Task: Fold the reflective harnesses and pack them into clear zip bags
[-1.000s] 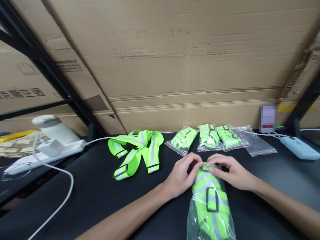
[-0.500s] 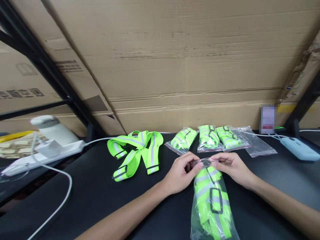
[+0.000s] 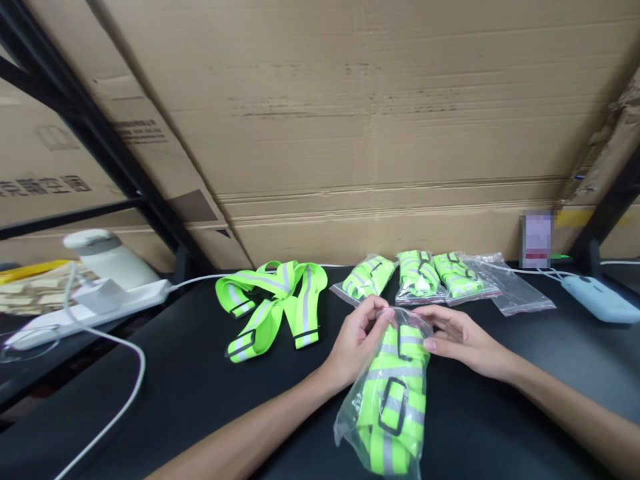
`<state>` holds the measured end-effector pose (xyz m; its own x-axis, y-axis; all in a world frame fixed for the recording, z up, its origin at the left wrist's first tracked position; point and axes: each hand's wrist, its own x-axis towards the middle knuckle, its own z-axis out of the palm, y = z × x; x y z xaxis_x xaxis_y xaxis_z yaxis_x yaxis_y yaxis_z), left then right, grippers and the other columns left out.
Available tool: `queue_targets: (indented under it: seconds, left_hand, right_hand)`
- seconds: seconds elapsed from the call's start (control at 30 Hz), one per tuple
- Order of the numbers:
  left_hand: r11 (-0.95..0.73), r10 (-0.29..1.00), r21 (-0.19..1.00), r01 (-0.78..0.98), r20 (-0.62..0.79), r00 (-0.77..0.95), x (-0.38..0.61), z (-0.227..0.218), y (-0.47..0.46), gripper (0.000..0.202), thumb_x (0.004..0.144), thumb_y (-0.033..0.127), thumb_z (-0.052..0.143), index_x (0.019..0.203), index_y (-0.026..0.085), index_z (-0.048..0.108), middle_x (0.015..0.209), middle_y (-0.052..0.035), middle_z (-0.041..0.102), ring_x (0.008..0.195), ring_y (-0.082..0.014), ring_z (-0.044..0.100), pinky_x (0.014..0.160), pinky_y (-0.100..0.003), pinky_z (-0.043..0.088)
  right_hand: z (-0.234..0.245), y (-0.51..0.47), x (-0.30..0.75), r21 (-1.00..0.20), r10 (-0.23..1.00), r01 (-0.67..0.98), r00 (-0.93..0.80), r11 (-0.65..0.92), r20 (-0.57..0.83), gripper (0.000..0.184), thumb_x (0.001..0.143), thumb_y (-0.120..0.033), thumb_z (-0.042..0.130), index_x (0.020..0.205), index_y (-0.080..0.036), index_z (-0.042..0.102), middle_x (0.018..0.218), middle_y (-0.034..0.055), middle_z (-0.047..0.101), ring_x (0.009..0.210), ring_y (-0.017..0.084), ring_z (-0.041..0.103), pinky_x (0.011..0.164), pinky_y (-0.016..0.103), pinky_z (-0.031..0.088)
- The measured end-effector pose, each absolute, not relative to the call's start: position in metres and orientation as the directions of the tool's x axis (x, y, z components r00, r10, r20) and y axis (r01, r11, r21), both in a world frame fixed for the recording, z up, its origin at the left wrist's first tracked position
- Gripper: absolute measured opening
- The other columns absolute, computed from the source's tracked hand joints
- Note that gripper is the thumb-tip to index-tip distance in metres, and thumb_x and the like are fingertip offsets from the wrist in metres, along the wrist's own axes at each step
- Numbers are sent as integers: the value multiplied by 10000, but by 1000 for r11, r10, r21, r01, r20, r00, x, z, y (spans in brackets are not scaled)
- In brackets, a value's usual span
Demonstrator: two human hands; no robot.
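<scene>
A clear plastic bag (image 3: 345, 417) with a folded neon-green reflective strap (image 3: 395, 373) inside lies between my hands, its mouth toward the back. My left hand (image 3: 357, 343) pinches the top left corner of the bag between thumb and fingers. On the other side, my right hand (image 3: 463, 340) grips the upper right edge, thumb on the front and fingers behind. Black buckles show through the plastic. Beyond my hands lie several bagged straps, among them one bagged strap (image 3: 369, 277) just behind my left hand. A loose reflective strap (image 3: 303, 300) rests unbagged to the left.
An unfilled zip bag (image 3: 520, 287) lies at the back right, near a light blue power bank (image 3: 600, 300). At the left are a white power strip (image 3: 85, 320), a white bottle (image 3: 110, 257) and a cable (image 3: 140, 373). Cardboard (image 3: 375, 133) walls the back.
The bag's lower end has swung to the left, and its top has shifted slightly left and up. My right thumb has moved down along the bag's side. Both hands keep their hold.
</scene>
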<state>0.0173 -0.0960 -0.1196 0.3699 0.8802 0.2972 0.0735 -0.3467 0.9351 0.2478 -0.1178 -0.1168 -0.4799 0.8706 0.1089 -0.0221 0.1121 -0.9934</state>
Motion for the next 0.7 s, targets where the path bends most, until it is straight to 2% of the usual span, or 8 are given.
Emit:
queue_targets:
  seconds: [0.13, 0.23, 0.3, 0.37, 0.43, 0.53, 0.63, 0.7]
  left_hand:
    - [-384, 889, 923, 31, 361, 282, 21, -118, -100, 222, 1002, 403, 541, 931, 194, 513, 819, 1, 601, 730, -132, 548, 654, -234, 442]
    - [-394, 894, 919, 20, 378, 241, 24, -120, -104, 237, 1012, 421, 518, 927, 202, 493, 848, -4, 596, 745, -132, 542, 666, -239, 464]
    - [-371, 904, 928, -14, 365, 225, 25, -120, -105, 261, 1004, 452, 518, 919, 207, 481, 867, -6, 581, 752, -134, 541, 657, -240, 491]
    - [-322, 920, 944, -72, 330, 210, 25, -119, -105, 285, 988, 482, 535, 920, 214, 470, 915, -12, 576, 792, -139, 559, 658, -241, 528]
    - [-273, 936, 953, -133, 295, 192, 23, -118, -103, 307, 967, 500, 564, 913, 219, 454, 975, -17, 577, 846, -142, 574, 681, -246, 557]
    - [-241, 949, 950, -199, 274, 157, 21, -117, -100, 342, 937, 518, 600, 892, 222, 435, 1009, -15, 577, 895, -147, 582, 718, -265, 577]
    - [-226, 953, 942, -248, 266, 142, 19, -117, -98, 363, 916, 519, 629, 872, 220, 428, 1030, -18, 575, 911, -149, 578, 737, -276, 572]
    - [-216, 954, 939, -269, 262, 149, 19, -118, -97, 368, 910, 511, 643, 865, 218, 425, 1058, -24, 575, 877, -137, 562, 715, -262, 550]
  right_hand:
    - [-116, -120, 244, -997, 883, -73, -464, 37, 67, 476, 881, -437, 730, 1303, -282, 576, 1353, 84, 612, 1187, 242, 622, 941, 388, 559]
    - [-116, -122, 246, -987, 875, -121, -483, -105, -34, 742, 878, -447, 738, 1492, -326, 340, 1219, 83, 680, 1008, 217, 700, 798, 348, 596]
    - [-118, -122, 249, -975, 882, -147, -464, -166, -80, 946, 834, -437, 792, 1552, -319, 188, 1122, 74, 713, 944, 211, 722, 821, 360, 593]
    - [-119, -121, 252, -970, 895, -152, -432, -190, -107, 981, 785, -442, 834, 1543, -275, 235, 1077, 83, 726, 950, 228, 728, 877, 390, 583]
    - [-117, -119, 255, -973, 914, -150, -392, -178, -107, 851, 779, -492, 822, 1472, -247, 393, 1101, 104, 719, 987, 248, 722, 878, 395, 587]
    - [-110, -115, 263, -977, 923, -135, -370, -167, -106, 706, 821, -535, 759, 1413, -265, 483, 1145, 107, 704, 916, 235, 722, 712, 344, 612]
    - [-103, -112, 272, -975, 889, -62, -427, -212, -166, 772, 804, -460, 796, 1459, -278, 431, 975, 64, 729, 698, 186, 695, 540, 288, 580]
    - [-102, -109, 277, -976, 864, 3, -464, -217, -193, 754, 768, -411, 840, 1414, -246, 488, 867, 39, 730, 610, 152, 658, 506, 257, 556]
